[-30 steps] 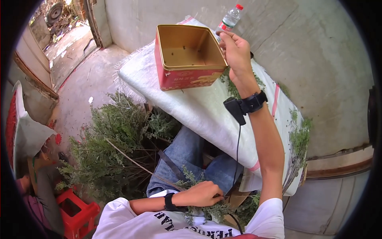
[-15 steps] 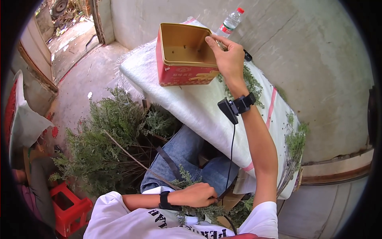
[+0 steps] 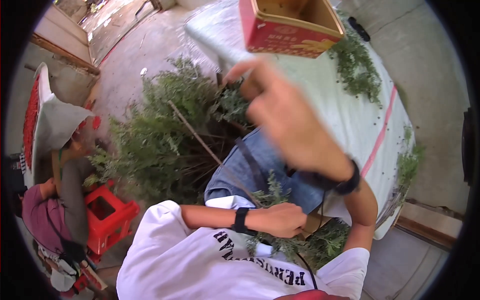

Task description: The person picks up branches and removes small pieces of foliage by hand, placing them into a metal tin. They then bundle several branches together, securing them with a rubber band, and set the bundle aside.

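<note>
My left hand (image 3: 279, 220) lies low across my lap. Its fingers are curled round an evergreen branch (image 3: 274, 192), whose leafy sprigs stick out above and below the wrist. My right hand (image 3: 280, 107) is raised over my jeans, smeared by motion, with the index finger stretched to the left and nothing visible in it. Beyond it a red biscuit tin (image 3: 295, 37) with a gold inside stands open-topped on the white woven sheet (image 3: 310, 80). A large heap of evergreen branches (image 3: 155, 135) spreads left of my knees, and one bare stick (image 3: 192, 132) slants across it.
Loose sprigs (image 3: 357, 65) and small dark berries lie on the sheet, with more sprigs (image 3: 407, 165) at its right edge. A red plastic stool (image 3: 107, 215) stands at the left beside a seated person (image 3: 45, 215). A pale sack with red contents (image 3: 55, 120) rises there.
My right hand has let go of the tin's rim and come back down toward my lap. The tin now stands apart from it. My left hand keeps its hold; the view has shifted.
</note>
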The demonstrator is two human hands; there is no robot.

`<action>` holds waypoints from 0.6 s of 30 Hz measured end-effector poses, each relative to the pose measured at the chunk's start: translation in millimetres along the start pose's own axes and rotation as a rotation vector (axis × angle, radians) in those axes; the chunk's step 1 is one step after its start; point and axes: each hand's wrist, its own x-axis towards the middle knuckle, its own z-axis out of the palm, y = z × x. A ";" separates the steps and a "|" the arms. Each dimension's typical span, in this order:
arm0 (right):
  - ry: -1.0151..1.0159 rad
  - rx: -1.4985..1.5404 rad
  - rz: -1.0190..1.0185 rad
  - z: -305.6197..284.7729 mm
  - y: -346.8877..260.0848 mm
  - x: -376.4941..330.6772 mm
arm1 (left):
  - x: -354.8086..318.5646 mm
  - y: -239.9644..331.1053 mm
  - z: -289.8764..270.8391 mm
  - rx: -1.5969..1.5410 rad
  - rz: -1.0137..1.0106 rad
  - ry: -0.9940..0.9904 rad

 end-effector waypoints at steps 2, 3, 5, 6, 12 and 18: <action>-0.130 -0.273 -0.335 51.6 17.9 -18.0 | 8.4 4.3 7.9 -0.068 0.021 0.004; -0.162 -0.291 -0.356 79.4 24.8 -26.1 | 8.9 3.4 9.9 -0.098 0.017 0.026; -0.193 -0.310 -0.378 104.3 41.1 -30.7 | 6.7 0.3 13.2 -0.104 0.012 0.041; -0.179 -0.452 -0.448 108.7 50.3 -27.2 | 4.0 -1.3 15.4 -0.110 0.009 0.052; 0.004 -0.664 -0.576 80.7 148.9 -4.5 | -5.4 -3.3 9.3 -0.006 -0.018 0.056; -0.174 -0.481 -0.163 64.2 133.7 -56.0 | -3.2 -11.6 6.1 0.015 0.006 0.038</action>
